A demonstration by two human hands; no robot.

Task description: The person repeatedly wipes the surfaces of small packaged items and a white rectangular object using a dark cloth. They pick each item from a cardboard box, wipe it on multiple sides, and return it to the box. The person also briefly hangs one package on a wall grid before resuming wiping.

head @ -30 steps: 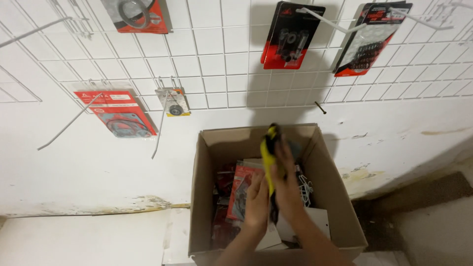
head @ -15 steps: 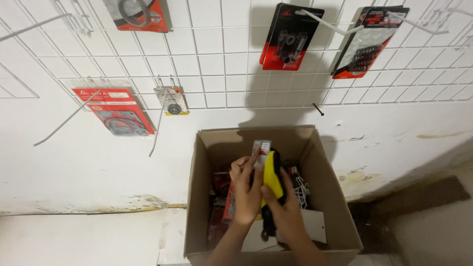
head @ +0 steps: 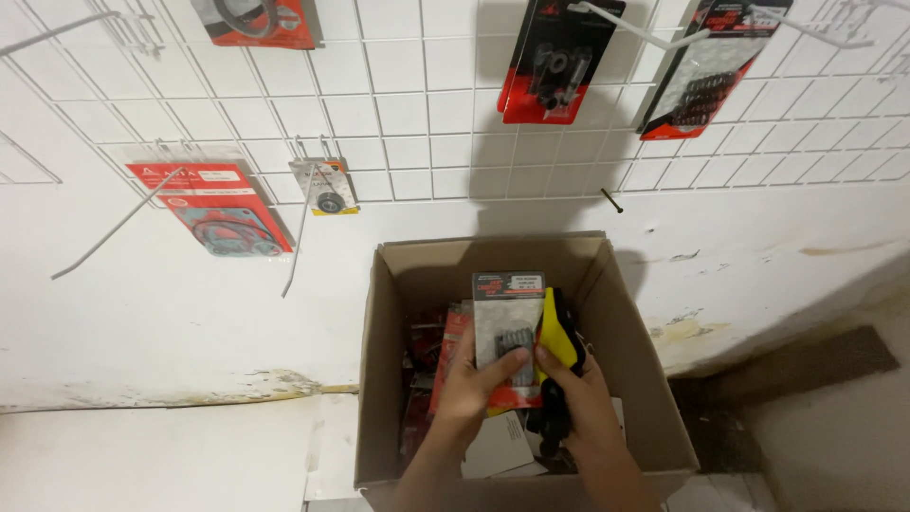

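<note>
Left hand (head: pixel 466 384) and right hand (head: pixel 580 398) both clasp blister pack (head: pixel 509 334), raised over open cardboard box (head: pixel 379 379). Yellow package (head: pixel 559 338) tucked behind under our right fingers. We judge: steady card edges, avoid snagging packs below grip.

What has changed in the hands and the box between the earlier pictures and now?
The left hand and right hand have turned a grey carded packet to face the camera and raised it a little over the open brown cardboard box. The yellow-and-black item, earlier in front, now sits behind the packet. The box and the packets on the white wire grid stayed in place.
</note>
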